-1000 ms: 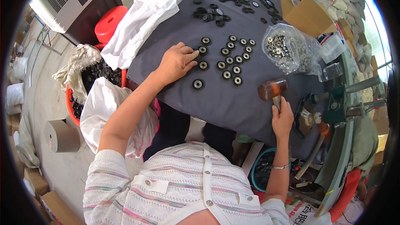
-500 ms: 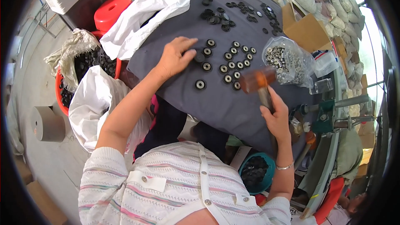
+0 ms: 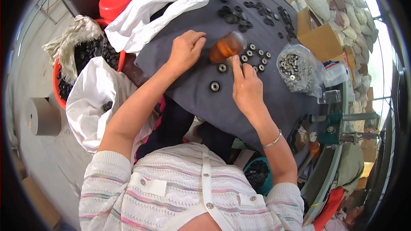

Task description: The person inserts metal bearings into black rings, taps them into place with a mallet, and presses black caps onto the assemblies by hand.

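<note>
My right hand point(image 3: 247, 86) grips a mallet by its handle. The mallet's amber, translucent head point(image 3: 226, 47) is over the column of wheels at the left of the cloth and hides part of it. Below the head show two small black wheels with metal centres, an upper wheel point(image 3: 222, 68) and a nearer wheel point(image 3: 215, 86). Left of the mallet head, my left hand point(image 3: 187, 50) hovers over or rests on the cloth, fingers loosely bent and thumb a little apart. Nothing shows in it. More wheels point(image 3: 249, 53) stand in a group to the right.
Dark grey cloth point(image 3: 274, 102) covers the table. Loose black discs point(image 3: 231, 17) lie toward its far side. At right are a clear bag of metal bearings point(image 3: 295, 66), a cardboard box point(image 3: 319, 36) and a green clamp point(image 3: 332, 128). A red basin point(image 3: 60, 87) of black parts stands at left.
The mallet and my right hand have swung left and away from me, over the left column of wheels. My left hand has drawn back from the black piece, its fingers closer together.
</note>
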A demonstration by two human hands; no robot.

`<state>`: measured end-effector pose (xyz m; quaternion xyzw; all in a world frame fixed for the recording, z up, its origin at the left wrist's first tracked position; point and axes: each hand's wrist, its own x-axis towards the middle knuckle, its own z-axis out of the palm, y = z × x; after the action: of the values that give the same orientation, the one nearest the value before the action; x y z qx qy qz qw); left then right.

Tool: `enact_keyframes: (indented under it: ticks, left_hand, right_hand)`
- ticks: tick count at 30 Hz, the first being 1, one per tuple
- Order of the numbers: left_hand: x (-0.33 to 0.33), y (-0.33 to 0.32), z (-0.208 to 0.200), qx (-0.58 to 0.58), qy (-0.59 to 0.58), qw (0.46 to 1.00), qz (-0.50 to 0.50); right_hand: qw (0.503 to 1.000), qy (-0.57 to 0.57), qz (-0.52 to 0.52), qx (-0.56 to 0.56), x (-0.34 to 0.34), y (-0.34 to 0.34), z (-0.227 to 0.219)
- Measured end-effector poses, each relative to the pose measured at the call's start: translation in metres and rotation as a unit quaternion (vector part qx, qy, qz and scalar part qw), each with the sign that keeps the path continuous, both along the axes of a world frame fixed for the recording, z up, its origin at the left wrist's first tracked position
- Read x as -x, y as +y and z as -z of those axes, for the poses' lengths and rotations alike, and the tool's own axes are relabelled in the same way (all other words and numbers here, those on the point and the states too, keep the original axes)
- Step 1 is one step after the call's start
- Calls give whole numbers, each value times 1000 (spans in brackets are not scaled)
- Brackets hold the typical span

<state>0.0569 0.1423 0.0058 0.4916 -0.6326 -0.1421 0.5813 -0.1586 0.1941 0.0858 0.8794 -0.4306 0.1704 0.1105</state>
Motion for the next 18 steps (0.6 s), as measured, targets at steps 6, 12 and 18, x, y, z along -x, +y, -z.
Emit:
enact_keyframes:
  ticks: [6, 12, 18]
  left_hand:
    - [0, -4, 3, -7, -51, 998, 42]
    - [3, 5, -12, 40, -154, 973, 169]
    - [0, -2, -4, 25, -205, 954, 218]
  right_hand:
    - [998, -53, 2, -17, 14, 2, 1]
    - [959, -269, 64, -65, 79, 27, -6]
    - [814, -519, 141, -221, 154, 69, 22]
